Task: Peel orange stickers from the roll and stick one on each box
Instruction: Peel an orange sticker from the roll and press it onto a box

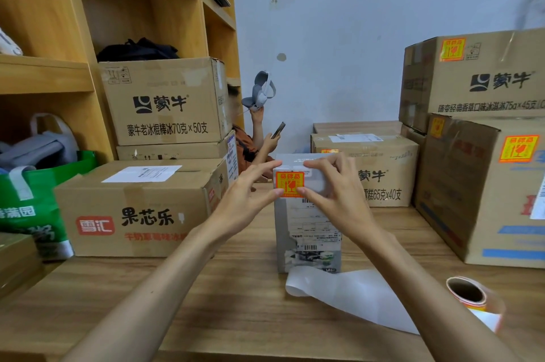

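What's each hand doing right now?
Left hand: open, pressing the orange sticker onto the grey box.
Right hand: grips the grey box, thumb on the orange sticker.

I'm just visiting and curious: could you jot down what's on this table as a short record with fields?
Surface: wooden table
Box in work: tall grey box, upright
Label: orange square sticker, high on its front
Left hand: straight fingers, thumb on the sticker's lower left corner
Right hand: holds the box top, thumb on the sticker
Supply: orange sticker roll at right, white backing strip trailing
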Tool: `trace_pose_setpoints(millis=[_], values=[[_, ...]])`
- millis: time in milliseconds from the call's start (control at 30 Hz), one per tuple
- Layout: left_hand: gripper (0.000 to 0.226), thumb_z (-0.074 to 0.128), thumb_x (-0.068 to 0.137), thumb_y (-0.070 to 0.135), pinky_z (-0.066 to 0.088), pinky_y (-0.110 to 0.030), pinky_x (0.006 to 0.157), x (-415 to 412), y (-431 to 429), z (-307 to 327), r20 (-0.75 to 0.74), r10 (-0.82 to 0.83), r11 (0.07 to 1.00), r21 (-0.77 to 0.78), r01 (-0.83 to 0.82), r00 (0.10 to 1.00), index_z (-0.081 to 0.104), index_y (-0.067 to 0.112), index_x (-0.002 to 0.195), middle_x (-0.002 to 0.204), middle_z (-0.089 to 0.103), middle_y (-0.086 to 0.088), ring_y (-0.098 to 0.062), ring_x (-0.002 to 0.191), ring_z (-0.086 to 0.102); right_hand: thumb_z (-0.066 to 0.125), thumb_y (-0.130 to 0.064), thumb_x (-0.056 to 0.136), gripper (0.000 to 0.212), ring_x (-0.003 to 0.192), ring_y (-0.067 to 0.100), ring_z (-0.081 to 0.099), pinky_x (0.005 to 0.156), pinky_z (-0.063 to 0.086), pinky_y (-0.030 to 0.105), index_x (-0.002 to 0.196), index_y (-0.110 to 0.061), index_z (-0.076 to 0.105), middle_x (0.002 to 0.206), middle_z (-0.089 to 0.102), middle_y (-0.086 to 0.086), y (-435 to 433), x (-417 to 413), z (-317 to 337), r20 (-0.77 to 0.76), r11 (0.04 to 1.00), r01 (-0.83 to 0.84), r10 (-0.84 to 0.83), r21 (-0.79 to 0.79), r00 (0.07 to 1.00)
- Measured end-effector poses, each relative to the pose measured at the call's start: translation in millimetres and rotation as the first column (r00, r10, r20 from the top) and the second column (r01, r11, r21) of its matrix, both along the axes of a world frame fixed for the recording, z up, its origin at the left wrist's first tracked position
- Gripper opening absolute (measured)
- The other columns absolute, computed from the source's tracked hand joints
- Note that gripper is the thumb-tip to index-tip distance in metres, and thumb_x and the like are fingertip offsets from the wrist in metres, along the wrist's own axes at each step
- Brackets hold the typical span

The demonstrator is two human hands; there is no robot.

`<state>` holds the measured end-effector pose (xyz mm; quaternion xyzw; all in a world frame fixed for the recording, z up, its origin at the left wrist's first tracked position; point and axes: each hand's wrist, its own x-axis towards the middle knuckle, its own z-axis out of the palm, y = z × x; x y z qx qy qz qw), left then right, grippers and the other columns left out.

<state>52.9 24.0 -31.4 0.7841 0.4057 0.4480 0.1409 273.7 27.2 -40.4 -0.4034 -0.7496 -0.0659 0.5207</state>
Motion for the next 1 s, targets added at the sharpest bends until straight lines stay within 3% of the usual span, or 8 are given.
trace_pose_setpoints(millis=[67,233,367,600,833,1000], values=[[0.053,0.069,0.094,0.032,0.044,-0.026,0.097,1,-1,-1,-0.008,0.001,1.0,0.018,-0.001,1.0,0.051,0.037,0.143,0.139,0.057,0.012,0.009,0.116,0.052,0.076,-0.035,0.083,0.044,0.109,0.011,0.036,0.088,0.04,0.031,0.123,-0.023,0.061,0.116,0.047,-0.001,0,1,0,0.045,1.0,0.024,-0.024,0.01,0.999],[0.051,0.068,0.095,0.028,0.046,-0.022,0.092,2,0,-3,0.003,0.004,0.999,0.054,-0.004,1.0,0.051,0.037,0.143,0.136,0.057,0.012,0.004,0.114,0.054,0.076,-0.033,0.084,0.043,0.108,0.008,0.034,0.083,0.037,0.028,0.123,-0.023,0.061,0.117,0.047,-0.001,0,-1,0,0.037,0.999,0.034,-0.035,0.025,0.999],[0.059,0.072,0.091,0.036,0.046,-0.028,0.095,0,3,-5,-0.013,0.012,0.999,0.048,-0.012,1.0,0.048,0.041,0.144,0.13,0.059,0.015,-0.002,0.116,0.055,0.079,-0.041,0.079,0.054,0.113,0.014,0.038,0.089,0.041,0.03,0.126,-0.023,0.059,0.12,0.046,0.0,-3,3,-2,0.076,0.999,0.026,-0.028,0.02,0.997],[0.06,0.072,0.091,0.032,0.043,-0.029,0.102,6,1,-9,-0.006,0.05,0.996,0.075,-0.049,0.999,0.047,0.036,0.146,0.129,0.053,0.028,0.009,0.12,0.048,0.081,-0.035,0.078,0.058,0.115,0.015,0.037,0.089,0.039,0.03,0.129,-0.022,0.055,0.123,0.045,0.0,2,2,-4,0.126,0.996,0.076,-0.083,0.055,0.989],[0.04,0.056,0.101,0.04,0.044,-0.043,0.108,10,-1,-5,0.048,0.069,0.994,0.083,-0.073,0.997,0.056,0.032,0.141,0.131,0.055,0.015,-0.004,0.127,0.048,0.074,-0.046,0.083,0.039,0.111,0.009,0.039,0.091,0.039,0.027,0.114,-0.027,0.062,0.114,0.047,-0.007,1,5,8,0.0,0.997,-0.043,0.043,-0.069,0.999],[0.034,0.057,0.101,0.037,0.047,-0.045,0.104,14,-1,0,0.052,0.12,0.982,0.142,-0.126,0.991,0.063,0.026,0.133,0.125,0.05,0.011,-0.006,0.125,0.045,0.074,-0.039,0.085,0.027,0.106,0.009,0.04,0.086,0.035,0.027,0.108,-0.026,0.065,0.11,0.051,-0.006,5,5,14,-0.023,0.994,-0.052,0.05,-0.095,0.998]])
